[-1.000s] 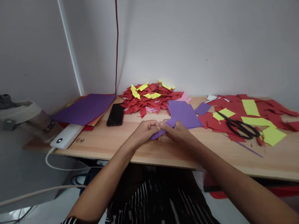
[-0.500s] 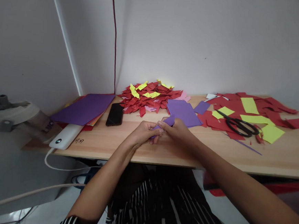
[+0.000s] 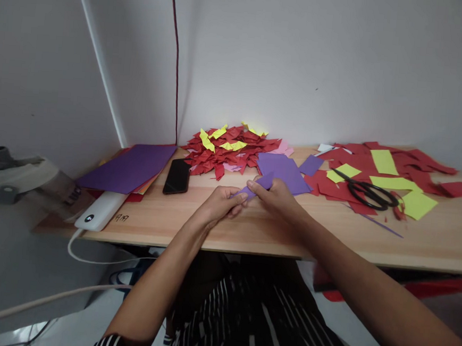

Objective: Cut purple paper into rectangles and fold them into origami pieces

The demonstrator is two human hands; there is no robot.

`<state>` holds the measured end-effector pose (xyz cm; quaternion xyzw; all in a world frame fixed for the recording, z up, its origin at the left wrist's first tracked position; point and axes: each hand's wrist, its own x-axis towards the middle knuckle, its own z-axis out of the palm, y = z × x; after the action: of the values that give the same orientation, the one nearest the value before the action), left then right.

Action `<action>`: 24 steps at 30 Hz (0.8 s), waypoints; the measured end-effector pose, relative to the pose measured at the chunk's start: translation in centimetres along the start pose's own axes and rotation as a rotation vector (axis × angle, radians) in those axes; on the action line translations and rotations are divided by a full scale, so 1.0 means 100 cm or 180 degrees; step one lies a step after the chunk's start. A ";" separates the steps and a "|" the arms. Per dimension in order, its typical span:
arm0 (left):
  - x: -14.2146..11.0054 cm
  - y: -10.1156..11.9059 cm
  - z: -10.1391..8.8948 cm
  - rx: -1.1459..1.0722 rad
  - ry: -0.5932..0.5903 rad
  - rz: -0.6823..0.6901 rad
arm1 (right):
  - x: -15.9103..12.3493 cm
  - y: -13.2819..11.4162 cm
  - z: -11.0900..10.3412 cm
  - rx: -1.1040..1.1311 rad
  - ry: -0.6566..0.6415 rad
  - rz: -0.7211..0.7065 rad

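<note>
Between my hands, over the table's middle, is a small folded piece of purple paper (image 3: 264, 180). My left hand (image 3: 224, 203) pinches its near left end with thumb and fingers. The thumb of my right hand (image 3: 274, 195) presses on the paper's upper face while the fingers curl beneath it. Just beyond my hands lies a stack of purple paper squares (image 3: 281, 166). Behind that, to the left, is a heap of folded red paper pieces (image 3: 233, 146), with several yellow and some pink ones. My palms and part of the paper are hidden.
On the right, black scissors (image 3: 369, 194) lie by red paper pieces (image 3: 348, 155) and yellow paper (image 3: 418, 205). A phone (image 3: 177, 177), a purple sheet stack (image 3: 131, 166) and a cabled white power bank (image 3: 102, 211) are left. The table's front edge (image 3: 248, 253) runs below my forearms.
My hands have drawn slightly apart, and more of the purple paper shows between them. My right thumb has shifted on it. The things on the table stay put.
</note>
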<state>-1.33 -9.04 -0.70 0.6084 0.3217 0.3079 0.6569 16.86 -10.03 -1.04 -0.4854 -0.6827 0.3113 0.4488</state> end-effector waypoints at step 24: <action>-0.001 0.005 0.002 0.0404 0.0028 0.0416 | -0.002 -0.003 0.002 -0.0110 -0.0264 -0.0106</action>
<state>-1.22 -9.21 -0.23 0.6671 0.3031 0.3318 0.5942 16.61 -10.34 -0.91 -0.4684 -0.7140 0.3118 0.4167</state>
